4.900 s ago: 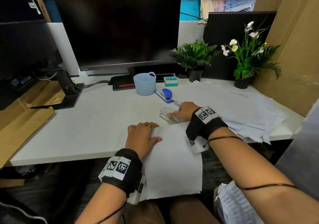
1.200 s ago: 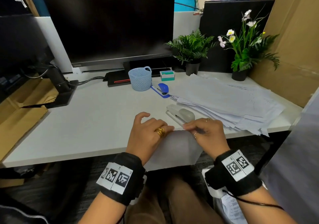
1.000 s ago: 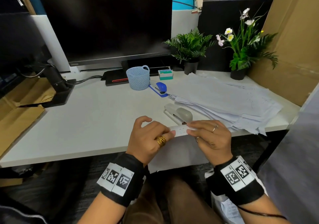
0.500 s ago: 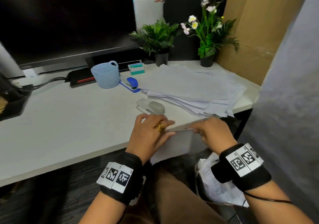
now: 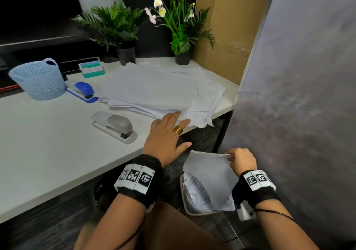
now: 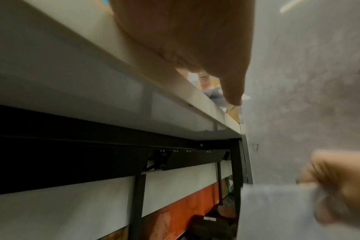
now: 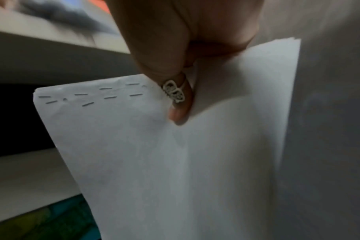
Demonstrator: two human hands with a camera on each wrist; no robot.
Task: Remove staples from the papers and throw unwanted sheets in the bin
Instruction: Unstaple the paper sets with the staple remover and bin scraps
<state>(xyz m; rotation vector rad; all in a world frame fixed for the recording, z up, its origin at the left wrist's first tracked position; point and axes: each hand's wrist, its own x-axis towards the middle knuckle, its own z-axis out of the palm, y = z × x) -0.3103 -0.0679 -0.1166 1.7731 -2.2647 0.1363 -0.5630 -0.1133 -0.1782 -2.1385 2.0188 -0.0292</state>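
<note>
My right hand (image 5: 238, 160) pinches the top edge of a white stapled sheaf (image 5: 210, 176) that hangs below the desk edge, right over the bin (image 5: 187, 205) on the floor, which holds printed sheets. In the right wrist view the sheaf (image 7: 175, 154) shows several staples (image 7: 105, 94) along its top edge, with fingers (image 7: 179, 104) curled over it. My left hand (image 5: 167, 134) lies flat with straight fingers on the desk's front edge, its fingertips on the corner of the big paper pile (image 5: 159, 91). A grey stapler (image 5: 115, 126) lies left of that hand.
A blue staple remover (image 5: 82, 91), a light blue basket (image 5: 38, 78) and a small teal box (image 5: 92, 69) stand further back on the white desk (image 5: 48, 143). Two potted plants (image 5: 119, 30) stand at the rear. A grey partition (image 5: 298, 95) closes the right side.
The right hand carried the sheaf off the desk, down and to the right over the bin. The left hand let go of it and moved onto the pile's corner.
</note>
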